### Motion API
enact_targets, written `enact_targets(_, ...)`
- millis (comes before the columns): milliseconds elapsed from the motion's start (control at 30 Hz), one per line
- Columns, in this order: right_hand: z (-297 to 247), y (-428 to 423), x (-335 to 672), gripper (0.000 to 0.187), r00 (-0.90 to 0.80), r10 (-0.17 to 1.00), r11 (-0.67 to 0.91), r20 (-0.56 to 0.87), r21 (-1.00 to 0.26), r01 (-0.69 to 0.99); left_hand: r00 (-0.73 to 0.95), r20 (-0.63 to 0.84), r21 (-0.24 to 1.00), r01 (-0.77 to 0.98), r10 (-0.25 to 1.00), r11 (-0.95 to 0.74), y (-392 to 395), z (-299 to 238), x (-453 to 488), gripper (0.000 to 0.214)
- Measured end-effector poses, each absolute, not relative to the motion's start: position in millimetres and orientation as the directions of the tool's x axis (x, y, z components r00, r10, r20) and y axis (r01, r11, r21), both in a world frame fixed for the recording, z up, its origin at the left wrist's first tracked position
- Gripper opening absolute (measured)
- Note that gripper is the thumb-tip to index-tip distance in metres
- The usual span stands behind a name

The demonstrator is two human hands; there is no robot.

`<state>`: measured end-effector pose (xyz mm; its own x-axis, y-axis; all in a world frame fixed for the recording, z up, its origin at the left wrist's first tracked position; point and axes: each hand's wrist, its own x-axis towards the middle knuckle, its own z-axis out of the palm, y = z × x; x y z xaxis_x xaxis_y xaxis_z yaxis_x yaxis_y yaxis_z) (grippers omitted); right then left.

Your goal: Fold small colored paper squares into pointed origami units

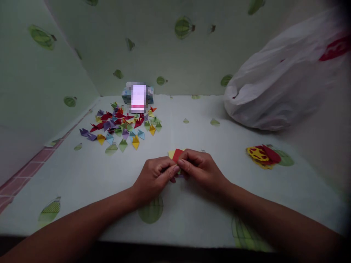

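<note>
My left hand [158,173] and my right hand [199,167] meet at the middle of the table, thumbs and fingertips pinched together. Between them is a small piece of paper, mostly covered by the fingers, so its fold and full shape are hidden. Just beyond the fingertips show a red paper square [178,153] and a pale yellow paper [171,154]; whether they lie on the table or are partly held I cannot tell. Farther off to the left, several small folded paper pieces [123,145] in red, purple, green, blue, yellow and orange lie in a loose heap.
Behind the folded pieces a bright phone [138,98] leans on a patterned box [126,96]. A large white plastic bag [268,91] bulges at the back right. Red and yellow cut-out shapes [259,155] lie to the right on the patterned table cover [109,215].
</note>
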<state>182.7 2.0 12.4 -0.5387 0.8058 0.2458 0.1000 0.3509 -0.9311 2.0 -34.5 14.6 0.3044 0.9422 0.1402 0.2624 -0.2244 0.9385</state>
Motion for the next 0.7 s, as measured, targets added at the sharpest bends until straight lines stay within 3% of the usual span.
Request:
enact_targets(133,12.4,-0.3,181.4,0.034,-0.499,0.828,0.38,0.257,-0.91,0.162,0.343,0.118,0.945,0.249,0.932,-0.212,-35.5,16.8,2.8,0.028)
enact_targets(267,11.5,1.4,181.3,0.041,-0.524,0.841,0.166,0.131,-0.986,0.019,0.297,0.05,0.982,0.159,0.954,-0.101,-34.2,17.7,3.3,0.029)
enact_targets(433,11.5,5.6,180.8,0.032,-0.549,0.835,-0.006,0.038,-0.997,-0.078,0.257,0.027,0.988,0.142,0.966,-0.065,-31.2,13.1,1.9,0.031)
enact_targets(500,12.3,5.9,180.9,0.028,-0.553,0.832,0.029,0.046,-0.999,-0.041,0.266,0.035,0.982,0.172,0.963,-0.083,-31.0,11.8,1.5,0.03)
enact_targets(700,14.8,5.7,182.9,0.024,-0.53,0.814,0.369,0.238,-0.916,0.156,0.189,0.064,0.966,0.233,0.98,-0.108,-31.4,13.5,1.1,0.019)
